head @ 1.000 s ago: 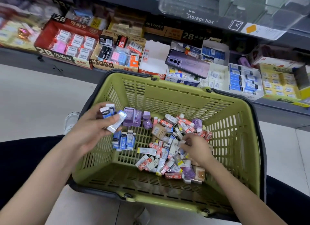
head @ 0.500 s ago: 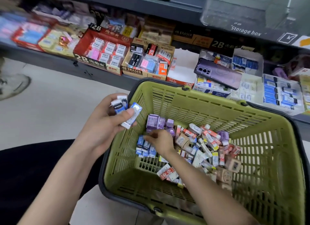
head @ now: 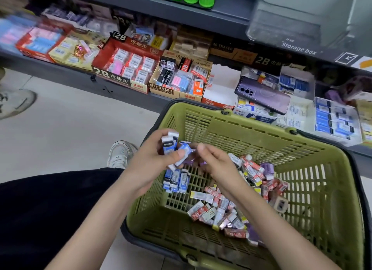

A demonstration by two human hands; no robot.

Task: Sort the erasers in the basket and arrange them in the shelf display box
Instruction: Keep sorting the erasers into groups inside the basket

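A green basket [head: 261,124] on the floor holds a loose heap of red-and-white erasers [head: 213,207], some purple erasers [head: 266,168] and a short row of blue erasers [head: 176,180]. My left hand [head: 149,165] grips a bundle of blue-and-white erasers [head: 169,146] over the basket's left corner. My right hand [head: 215,165] is right beside it, fingers curled, pinching one more blue eraser [head: 186,147] against that bundle. On the low shelf behind stand display boxes: a red 2B box [head: 128,66], a 4B eraser box [head: 179,82] and a box of blue erasers [head: 334,120].
A purple phone [head: 261,96] lies on boxes behind the basket, beside a white open box [head: 221,86]. A clear storage box [head: 302,18] sits on the upper shelf. My shoe [head: 120,154] is left of the basket; another person's shoe [head: 14,102] is at far left.
My right hand left the heap, went to the blue row, then rose to meet my left hand's bundle. The view swung left and up.
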